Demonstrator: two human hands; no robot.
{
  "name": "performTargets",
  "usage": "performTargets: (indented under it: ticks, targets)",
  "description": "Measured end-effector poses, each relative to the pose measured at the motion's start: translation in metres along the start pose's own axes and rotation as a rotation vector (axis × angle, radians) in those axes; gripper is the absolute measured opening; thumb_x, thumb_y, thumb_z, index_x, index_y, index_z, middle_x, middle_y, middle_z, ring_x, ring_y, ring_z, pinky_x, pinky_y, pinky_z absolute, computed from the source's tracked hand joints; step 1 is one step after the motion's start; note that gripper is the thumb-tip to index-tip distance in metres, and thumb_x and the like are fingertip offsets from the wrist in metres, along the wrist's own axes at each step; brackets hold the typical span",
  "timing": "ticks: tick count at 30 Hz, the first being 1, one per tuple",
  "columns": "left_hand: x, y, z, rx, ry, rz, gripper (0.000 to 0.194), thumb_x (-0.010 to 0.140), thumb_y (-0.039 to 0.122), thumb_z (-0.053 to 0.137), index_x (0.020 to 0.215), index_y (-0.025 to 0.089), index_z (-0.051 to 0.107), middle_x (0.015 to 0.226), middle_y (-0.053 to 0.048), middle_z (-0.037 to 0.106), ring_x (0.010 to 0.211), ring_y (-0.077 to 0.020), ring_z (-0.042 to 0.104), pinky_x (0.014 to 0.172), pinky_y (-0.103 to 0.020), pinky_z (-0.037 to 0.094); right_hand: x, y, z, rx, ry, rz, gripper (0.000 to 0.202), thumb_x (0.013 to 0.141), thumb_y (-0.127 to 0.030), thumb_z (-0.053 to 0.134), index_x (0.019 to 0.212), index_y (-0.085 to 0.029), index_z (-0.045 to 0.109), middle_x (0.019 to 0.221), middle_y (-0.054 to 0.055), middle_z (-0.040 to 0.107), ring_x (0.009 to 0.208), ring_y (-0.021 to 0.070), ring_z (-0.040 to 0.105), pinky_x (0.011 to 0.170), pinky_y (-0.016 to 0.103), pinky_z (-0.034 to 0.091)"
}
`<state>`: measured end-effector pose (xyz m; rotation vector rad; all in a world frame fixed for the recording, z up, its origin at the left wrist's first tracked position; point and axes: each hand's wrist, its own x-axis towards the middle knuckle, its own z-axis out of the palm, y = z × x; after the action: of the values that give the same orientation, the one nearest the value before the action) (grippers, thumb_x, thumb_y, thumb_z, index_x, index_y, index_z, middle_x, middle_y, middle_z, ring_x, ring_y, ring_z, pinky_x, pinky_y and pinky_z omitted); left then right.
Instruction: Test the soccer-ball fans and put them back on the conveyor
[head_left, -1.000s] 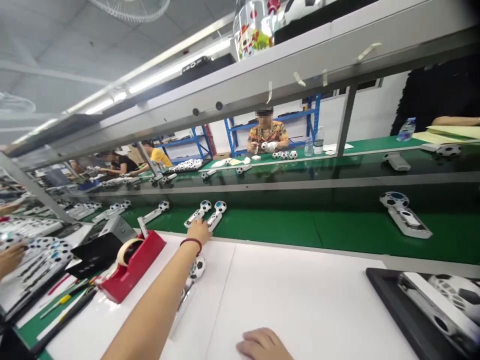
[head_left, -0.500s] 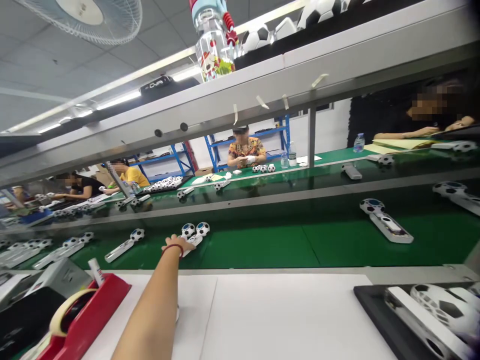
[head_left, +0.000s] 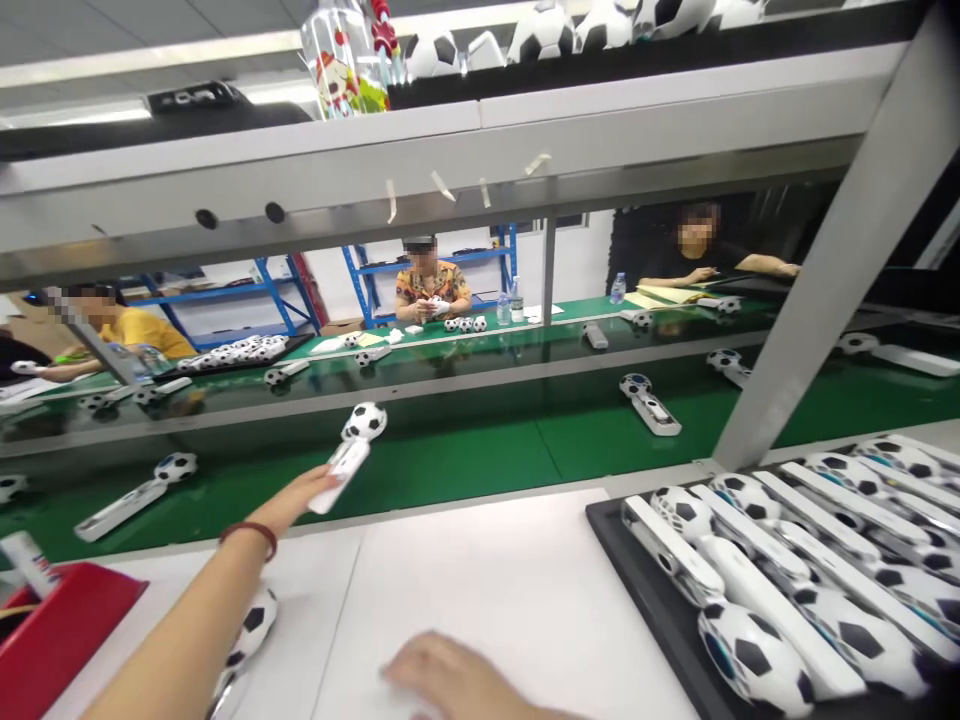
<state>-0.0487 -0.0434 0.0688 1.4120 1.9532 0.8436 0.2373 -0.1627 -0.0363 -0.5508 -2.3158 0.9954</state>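
My left hand [head_left: 306, 492] grips the white handle of a handheld device with a soccer-ball head [head_left: 349, 450], lifted over the near edge of the green belt [head_left: 480, 450]. The ball end points away from me. Low over the white work surface [head_left: 480, 560], my right hand [head_left: 450, 675] is blurred, its fingers loosely extended and nothing visible in them. Beneath my left forearm, another soccer-ball piece [head_left: 255, 625] lies partly hidden. To the right, a black tray [head_left: 626, 580] holds several similar white devices in rows.
More ball-headed devices lie on the belt, including one at the left [head_left: 135, 500] and one at the right [head_left: 651, 405]. A red tape dispenser [head_left: 71, 625] sits at the left. A slanted metal post [head_left: 817, 260] and a shelf beam [head_left: 450, 150] frame the belt. Several people sit beyond.
My left hand has raised one device off the belt, where two lay together under it. My right hand has entered at the bottom. The view has turned right, showing more of the tray.
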Motion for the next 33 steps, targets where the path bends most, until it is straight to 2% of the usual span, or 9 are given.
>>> performTargets:
  ticks: [3, 8, 13, 16, 18, 20, 24, 28, 33]
  targets:
    - [-0.055, 0.027, 0.043, -0.117, -0.012, 0.125, 0.06, 0.064, 0.055, 0.054, 0.11, 0.016, 0.058, 0.112, -0.01, 0.059, 0.106, -0.0287, 0.053, 0.09, -0.035, 0.041, 0.004, -0.004, -0.021, 0.156, 0.218, 0.111, 0.065, 0.073, -0.014, 0.051, 0.135, -0.023, 0.034, 0.135, 0.01, 0.038, 0.121, 0.0216, 0.042, 0.099, 0.035, 0.039]
    - [-0.139, 0.065, 0.12, -0.003, 0.181, 0.305, 0.045, 0.061, 0.042, 0.065, 0.101, 0.022, 0.063, 0.121, -0.011, 0.038, 0.114, -0.0331, 0.041, 0.098, -0.047, 0.033, 0.005, -0.032, -0.068, 0.608, 0.654, 0.336, 0.078, 0.082, -0.032, 0.054, 0.141, -0.034, 0.001, 0.145, 0.008, 0.024, 0.123, 0.0222, 0.041, 0.099, 0.044, 0.037]
    - [-0.173, 0.061, 0.17, 0.113, 0.242, 0.669, 0.048, 0.067, 0.037, 0.065, 0.114, 0.03, 0.056, 0.132, -0.009, 0.023, 0.12, -0.0361, 0.033, 0.096, -0.053, 0.034, 0.005, -0.039, -0.098, 1.041, 0.802, 0.374, 0.053, 0.07, -0.038, 0.07, 0.115, -0.017, 0.051, 0.114, 0.012, 0.06, 0.105, 0.0263, 0.057, 0.093, 0.042, 0.043]
    - [-0.168, 0.044, 0.182, -0.078, 0.158, 0.856, 0.05, 0.084, 0.033, 0.048, 0.131, 0.039, 0.035, 0.139, -0.007, 0.017, 0.127, -0.0322, 0.028, 0.099, -0.05, 0.033, 0.004, -0.028, -0.103, 1.047, 0.829, 0.34, 0.044, 0.062, -0.03, 0.077, 0.101, -0.018, 0.057, 0.101, 0.008, 0.066, 0.093, 0.0248, 0.062, 0.086, 0.04, 0.046]
    - [-0.16, 0.038, 0.183, -0.364, 0.103, 0.775, 0.053, 0.089, 0.032, 0.038, 0.137, 0.04, 0.018, 0.14, -0.007, 0.022, 0.127, -0.0276, 0.032, 0.1, -0.047, 0.033, 0.004, -0.018, -0.104, 1.047, 0.754, 0.344, 0.045, 0.058, -0.027, 0.079, 0.097, -0.018, 0.059, 0.096, 0.006, 0.067, 0.089, 0.0244, 0.063, 0.084, 0.04, 0.047]
    - [-0.153, 0.039, 0.181, -0.689, 0.03, 0.521, 0.061, 0.089, 0.036, 0.04, 0.139, 0.036, 0.006, 0.135, -0.01, 0.034, 0.121, -0.0251, 0.042, 0.098, -0.043, 0.037, 0.005, -0.011, -0.103, 1.073, 0.635, 0.362, 0.043, 0.055, -0.028, 0.081, 0.091, -0.017, 0.061, 0.092, 0.006, 0.068, 0.086, 0.0241, 0.063, 0.084, 0.04, 0.046]
    - [-0.145, 0.047, 0.178, -1.06, -0.148, 0.105, 0.055, 0.078, 0.037, 0.061, 0.125, 0.02, 0.038, 0.115, -0.012, 0.055, 0.101, -0.0244, 0.057, 0.086, -0.036, 0.045, 0.005, -0.004, -0.102, 1.175, 0.539, 0.48, 0.042, 0.059, -0.035, 0.079, 0.092, -0.017, 0.061, 0.084, 0.005, 0.068, 0.082, 0.0214, 0.064, 0.084, 0.038, 0.046]
    - [-0.144, 0.055, 0.175, -1.258, -0.166, -0.02, 0.045, 0.067, 0.035, 0.072, 0.104, 0.02, 0.051, 0.088, -0.003, 0.063, 0.076, -0.0176, 0.061, 0.069, -0.029, 0.049, 0.004, -0.005, -0.108, 1.36, 0.516, 0.633, 0.052, 0.057, -0.05, 0.076, 0.094, -0.018, 0.059, 0.081, 0.002, 0.065, 0.077, 0.0219, 0.064, 0.074, 0.039, 0.05]
    - [-0.145, 0.059, 0.17, -1.291, -0.258, -0.202, 0.055, 0.068, 0.065, 0.056, 0.089, 0.014, 0.057, 0.066, -0.006, 0.063, 0.059, -0.0187, 0.06, 0.055, -0.029, 0.048, 0.003, -0.004, -0.112, 1.326, 0.462, 0.602, 0.065, 0.062, -0.076, 0.053, 0.09, -0.017, 0.06, 0.077, 0.006, 0.064, 0.069, 0.0215, 0.062, 0.061, 0.032, 0.049]
